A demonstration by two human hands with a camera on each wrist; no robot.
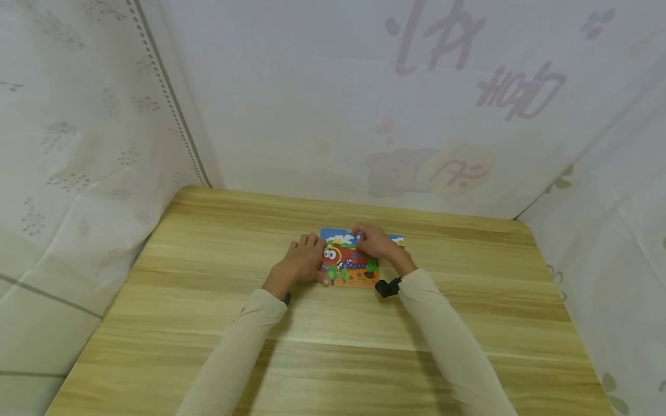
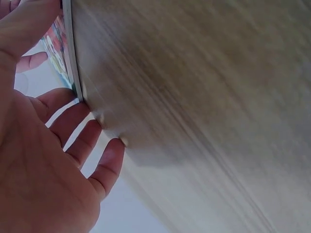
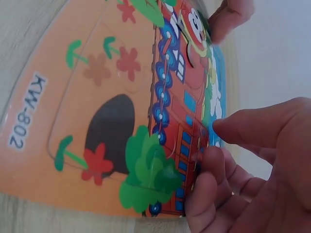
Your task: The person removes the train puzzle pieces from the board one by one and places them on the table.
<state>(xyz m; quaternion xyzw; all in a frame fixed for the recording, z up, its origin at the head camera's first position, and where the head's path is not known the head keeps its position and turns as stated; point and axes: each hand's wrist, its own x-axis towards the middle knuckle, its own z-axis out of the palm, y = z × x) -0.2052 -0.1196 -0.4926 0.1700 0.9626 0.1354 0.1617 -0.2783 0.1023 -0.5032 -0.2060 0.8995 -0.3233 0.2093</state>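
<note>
A flat jigsaw puzzle [image 1: 354, 278] with a red cartoon train, green trees and an orange ground lies on the wooden table. At its left end, my left hand [image 1: 303, 260] spans the edge, thumb near the lower corner. In the left wrist view its loosely bent fingers [image 2: 111, 158] reach the board's edge and the table. My right hand [image 1: 377, 241] is over the puzzle's upper part. The right wrist view shows its thumb and bent fingers [image 3: 201, 194] at the train's upper side; I cannot tell whether they pinch a piece. "KW-802" is printed along the lower border.
The wooden table [image 1: 333, 358] extends all around the puzzle. Pale printed cloth [image 1: 291, 115] hangs behind the table's back edge, with more cloth at the left and right sides. A small black device [image 1: 387, 288] sits on my right wrist.
</note>
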